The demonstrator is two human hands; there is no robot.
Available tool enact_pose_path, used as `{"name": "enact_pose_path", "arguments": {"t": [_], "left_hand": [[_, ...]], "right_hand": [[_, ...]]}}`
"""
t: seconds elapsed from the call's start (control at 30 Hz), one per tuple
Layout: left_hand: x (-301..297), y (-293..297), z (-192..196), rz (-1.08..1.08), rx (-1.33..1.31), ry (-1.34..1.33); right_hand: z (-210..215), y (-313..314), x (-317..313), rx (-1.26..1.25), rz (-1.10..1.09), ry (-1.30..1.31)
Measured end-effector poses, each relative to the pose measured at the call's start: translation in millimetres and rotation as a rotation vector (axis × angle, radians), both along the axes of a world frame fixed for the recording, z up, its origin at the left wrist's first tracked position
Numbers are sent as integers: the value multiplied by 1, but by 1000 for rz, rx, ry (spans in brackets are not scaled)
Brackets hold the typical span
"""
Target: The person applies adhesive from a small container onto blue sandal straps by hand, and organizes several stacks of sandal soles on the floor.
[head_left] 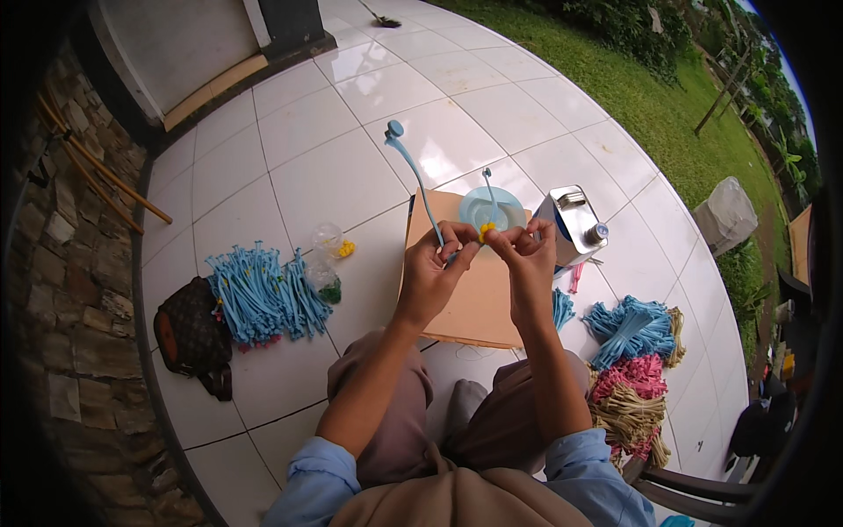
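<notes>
Forearms raised, left hand (pixel 436 262) fingers pinching blue stem (pixel 413 171), right hand (pixel 527 255) pinching yellow piece (pixel 484 230)

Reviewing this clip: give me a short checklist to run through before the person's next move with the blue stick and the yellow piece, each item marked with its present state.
1. Left hand grips the blue stick: ok.
2. Right hand pinches the yellow piece at the stick's lower end: ok.
3. Yellow piece fully seated on the stick: cannot tell, too small.
4. Cardboard sheet lies under both hands: ok.
5. Blue dish within reach behind the hands: ok.
6. Metal can capped: ok.
</notes>
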State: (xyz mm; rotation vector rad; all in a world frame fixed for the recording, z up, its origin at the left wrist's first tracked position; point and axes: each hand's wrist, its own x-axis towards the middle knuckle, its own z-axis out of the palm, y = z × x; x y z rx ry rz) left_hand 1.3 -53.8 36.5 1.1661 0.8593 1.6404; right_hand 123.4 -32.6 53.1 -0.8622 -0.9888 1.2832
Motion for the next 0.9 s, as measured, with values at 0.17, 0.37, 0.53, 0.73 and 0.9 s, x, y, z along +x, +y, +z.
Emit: {"name": "enact_pose_path", "arguments": {"t": [0.17, 0.37, 0.53, 0.73, 0.9], "left_hand": [[-2, 2, 0, -55, -41, 8], [8, 5, -3, 50, -82, -24], [15, 6, -8, 96, -105, 97], [22, 8, -12, 43, -64, 81], [22, 9, -18, 47, -46, 60]], "right_hand": [[-6, 4, 4, -19, 59, -71], [3, 5, 2, -6, 45, 164], [-7, 6, 2, 175, -3, -106], [-14, 12, 6, 142, -56, -48], [-13, 15, 3, 205, -98, -82]]}}
